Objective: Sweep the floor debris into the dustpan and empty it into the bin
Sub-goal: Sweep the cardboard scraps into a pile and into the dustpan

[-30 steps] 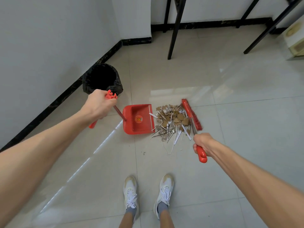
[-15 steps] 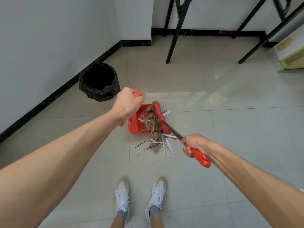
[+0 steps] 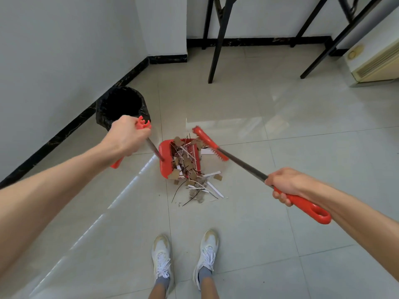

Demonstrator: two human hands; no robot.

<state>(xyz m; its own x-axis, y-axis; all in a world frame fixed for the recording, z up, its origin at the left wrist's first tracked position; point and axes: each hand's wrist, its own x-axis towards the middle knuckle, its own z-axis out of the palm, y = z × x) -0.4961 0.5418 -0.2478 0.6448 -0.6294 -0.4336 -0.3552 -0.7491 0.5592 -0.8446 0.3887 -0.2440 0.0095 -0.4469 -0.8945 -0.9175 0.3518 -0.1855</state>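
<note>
My left hand [image 3: 126, 138] grips the red handle of the dustpan [image 3: 165, 160], which rests on the tiled floor with its mouth toward my feet. Brown cardboard bits, white paper strips and thin sticks [image 3: 186, 160] fill the pan. More of this debris [image 3: 199, 188] lies on the floor just in front of its lip. My right hand [image 3: 285, 186] holds the broom's red grip. The red broom head [image 3: 209, 143] is lifted at the pan's far right side. A bin with a black liner [image 3: 123, 106] stands by the left wall, just beyond my left hand.
Black table legs [image 3: 218, 42] stand on the floor beyond the pan, with more slanted legs [image 3: 323, 39] at the right. A cream appliance [image 3: 375, 63] sits at the far right. White walls with black skirting [image 3: 71, 128] close the left side. My white shoes [image 3: 162, 257] are below.
The broom pushed most of the pile leftward into the dustpan, then its head lifted away to the pan's right side. My left hand moved back left toward the bin with the handle.
</note>
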